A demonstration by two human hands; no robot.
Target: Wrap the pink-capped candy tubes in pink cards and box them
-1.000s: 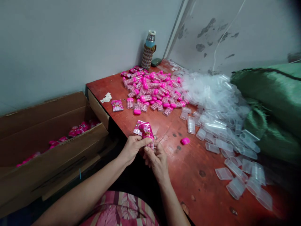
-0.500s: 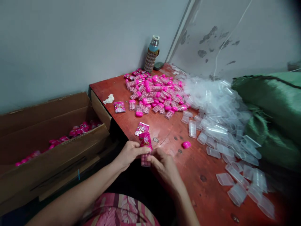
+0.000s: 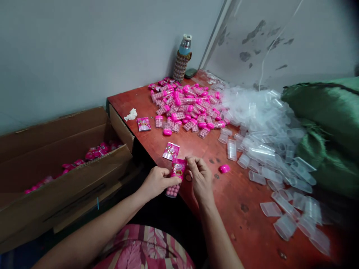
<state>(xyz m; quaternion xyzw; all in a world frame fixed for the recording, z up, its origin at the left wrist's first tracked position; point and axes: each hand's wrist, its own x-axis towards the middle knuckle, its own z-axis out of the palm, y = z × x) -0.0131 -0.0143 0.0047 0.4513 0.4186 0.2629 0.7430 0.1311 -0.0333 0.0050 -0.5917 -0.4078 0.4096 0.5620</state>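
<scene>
My left hand [image 3: 157, 183] grips a small clear candy bottle [image 3: 173, 191] filled with pink balls, thumb across its front. A printed pink plastic sleeve [image 3: 178, 167] covers the bottle's upper part. At the sleeve's top right corner, the fingertips of my right hand [image 3: 201, 179] are pinched together on its edge. Just beyond the hands, a flat stack of printed pink sleeves [image 3: 171, 151] lies on the red table [image 3: 241, 239]. A loose pink cap [image 3: 224, 169] rests to the right of my right hand.
Pink-capped candy bottles [image 3: 187, 108] are heaped at the back, beside a large pile of clear empty tubes [image 3: 260, 149]. Against the wall stands a flask [image 3: 182, 61] in a knitted cover. A cardboard box [image 3: 70, 183] holds pink packs at left. A green sack [image 3: 325, 112] sits at right.
My right hand has moved up from the bottle's lower side to the sleeve's top corner. The left hand keeps its hold, and the bottle is now tilted. The view has shifted slightly.
</scene>
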